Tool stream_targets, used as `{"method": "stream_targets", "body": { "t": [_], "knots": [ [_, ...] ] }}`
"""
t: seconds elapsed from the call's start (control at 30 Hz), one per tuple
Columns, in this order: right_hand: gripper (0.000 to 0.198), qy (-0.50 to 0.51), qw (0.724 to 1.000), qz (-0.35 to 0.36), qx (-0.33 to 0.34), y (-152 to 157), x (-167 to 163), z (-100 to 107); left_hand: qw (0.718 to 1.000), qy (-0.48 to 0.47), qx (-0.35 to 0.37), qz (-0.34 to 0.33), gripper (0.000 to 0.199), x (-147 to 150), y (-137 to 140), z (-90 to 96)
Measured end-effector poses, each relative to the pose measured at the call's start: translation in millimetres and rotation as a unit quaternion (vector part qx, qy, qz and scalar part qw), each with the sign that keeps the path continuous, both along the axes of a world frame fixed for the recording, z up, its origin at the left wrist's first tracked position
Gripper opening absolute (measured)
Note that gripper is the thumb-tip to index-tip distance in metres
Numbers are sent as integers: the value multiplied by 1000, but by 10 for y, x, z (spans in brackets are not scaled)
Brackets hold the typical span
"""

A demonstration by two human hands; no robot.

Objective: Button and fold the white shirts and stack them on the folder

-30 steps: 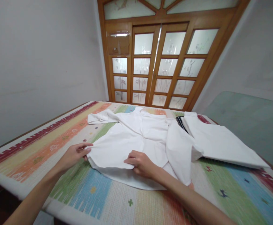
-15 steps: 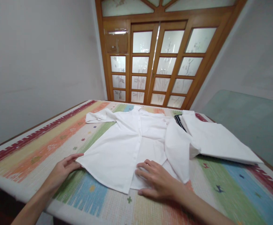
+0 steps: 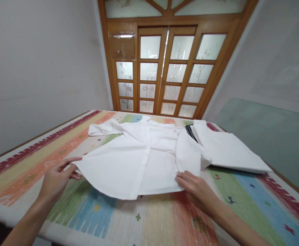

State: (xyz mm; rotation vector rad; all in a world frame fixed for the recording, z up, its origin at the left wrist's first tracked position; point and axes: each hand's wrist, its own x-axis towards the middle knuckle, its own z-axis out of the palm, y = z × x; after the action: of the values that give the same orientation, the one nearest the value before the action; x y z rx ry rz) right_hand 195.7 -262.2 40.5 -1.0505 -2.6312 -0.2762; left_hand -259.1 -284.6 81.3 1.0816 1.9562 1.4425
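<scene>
A white shirt [image 3: 116,162] lies spread over the table, its collar toward the far side and its hem toward me. My left hand [image 3: 58,176] pinches the left corner of the hem and holds it slightly off the cloth. At the right end of the hem, my right hand [image 3: 192,186] is closed on the fabric near the side edge. One sleeve [image 3: 104,128] stretches out to the left. The other sleeve lies bunched along the shirt's right side.
Folded white garments [image 3: 231,150] are stacked on the right, with a dark striped piece showing at their edge. A colourful patterned cloth [image 3: 154,218] covers the table. A pale green panel [image 3: 270,133] stands at the right, and wooden glass-paned doors [image 3: 162,68] are behind.
My right hand has moved right along the hem and now grips its right end. My left hand has pulled its corner left and up. The shirt's lower part is spread wider and flatter.
</scene>
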Motion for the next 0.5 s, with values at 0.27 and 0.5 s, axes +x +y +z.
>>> {"method": "stream_targets", "body": {
  "t": [0.27, 0.5],
  "knots": [
    [45, 81, 996, 29, -27, -413, 262, 59, 972, 204, -82, -86, 33, -247, -109, -216],
    [16, 48, 995, -3, -90, -503, 349, 141, 888, 338, -160, -266, 34, -394, -117, -366]
  ]
}}
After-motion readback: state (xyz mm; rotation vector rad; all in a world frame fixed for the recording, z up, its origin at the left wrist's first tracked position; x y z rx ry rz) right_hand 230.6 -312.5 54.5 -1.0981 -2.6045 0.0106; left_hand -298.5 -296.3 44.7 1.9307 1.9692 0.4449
